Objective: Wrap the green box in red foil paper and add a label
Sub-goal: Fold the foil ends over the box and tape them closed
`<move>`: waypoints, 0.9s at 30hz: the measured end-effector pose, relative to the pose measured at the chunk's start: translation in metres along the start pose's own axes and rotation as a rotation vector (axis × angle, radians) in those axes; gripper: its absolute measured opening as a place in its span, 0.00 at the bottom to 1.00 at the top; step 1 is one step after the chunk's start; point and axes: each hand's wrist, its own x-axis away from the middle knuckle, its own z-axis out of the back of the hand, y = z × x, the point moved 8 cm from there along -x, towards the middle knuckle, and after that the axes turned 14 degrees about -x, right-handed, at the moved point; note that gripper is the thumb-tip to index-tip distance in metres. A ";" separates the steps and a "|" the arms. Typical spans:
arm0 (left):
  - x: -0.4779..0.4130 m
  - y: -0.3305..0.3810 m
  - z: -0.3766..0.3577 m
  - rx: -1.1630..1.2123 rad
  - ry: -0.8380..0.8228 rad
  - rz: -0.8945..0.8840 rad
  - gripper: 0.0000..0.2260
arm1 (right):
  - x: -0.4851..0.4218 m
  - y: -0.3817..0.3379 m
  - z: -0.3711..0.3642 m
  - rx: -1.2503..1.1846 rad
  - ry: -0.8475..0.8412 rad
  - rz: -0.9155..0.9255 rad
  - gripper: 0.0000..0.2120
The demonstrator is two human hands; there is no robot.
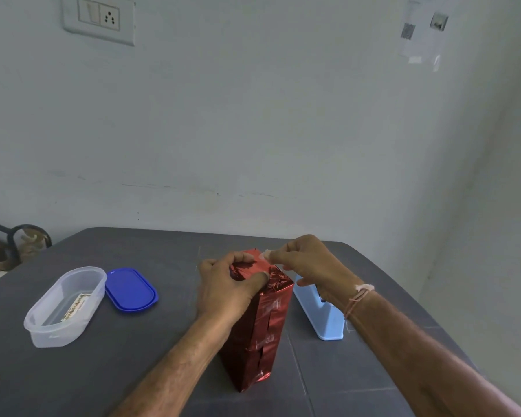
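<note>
Box (pixel 260 329) fully under red foil (pixel 253 365), and not a scrap of green shows anywhere. Its top end is mostly hidden under the left hand (pixel 226 285), whose grip is curled over the folded foil up there, thumb pressed flat on the crumpled flap. Right hand (pixel 309 263) is on the other side, thumb and forefinger pinched tight on a small pale strip of tape (pixel 266 254), held right at the top far corner of the box. Whether the strip touches the foil, I cannot tell. Both forearms are cut off by the bottom of the view.

The box stands on end around the middle of the tabletop (pixel 133 371), long axis upright, top pointing at the ceiling, base planted toward the near edge. The overlapped seam runs down the side facing us, with shiny bits of tape across it.

Just beside it, toward the right edge, sits a light-blue tape dispenser (pixel 325 320), its upper part hidden behind the right wrist, so no roll can be seen. A thread bracelet (pixel 357 299) rings that wrist.

Over toward the left edge, a clear tub (pixel 42 326) lies open with a printed card (pixel 76 305) inside, print too blurred to read. Its blue lid (pixel 131 290) lies flat just beside it, touching or nearly so.
</note>
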 end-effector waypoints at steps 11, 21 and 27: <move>0.002 -0.002 -0.001 -0.017 0.026 -0.019 0.15 | 0.000 0.005 -0.002 0.059 0.111 0.072 0.15; 0.000 -0.006 -0.003 -0.025 0.033 -0.029 0.16 | 0.007 0.001 -0.002 0.305 0.197 0.112 0.12; 0.000 -0.007 -0.002 -0.030 0.042 -0.027 0.16 | 0.008 0.002 -0.002 0.360 0.218 0.146 0.12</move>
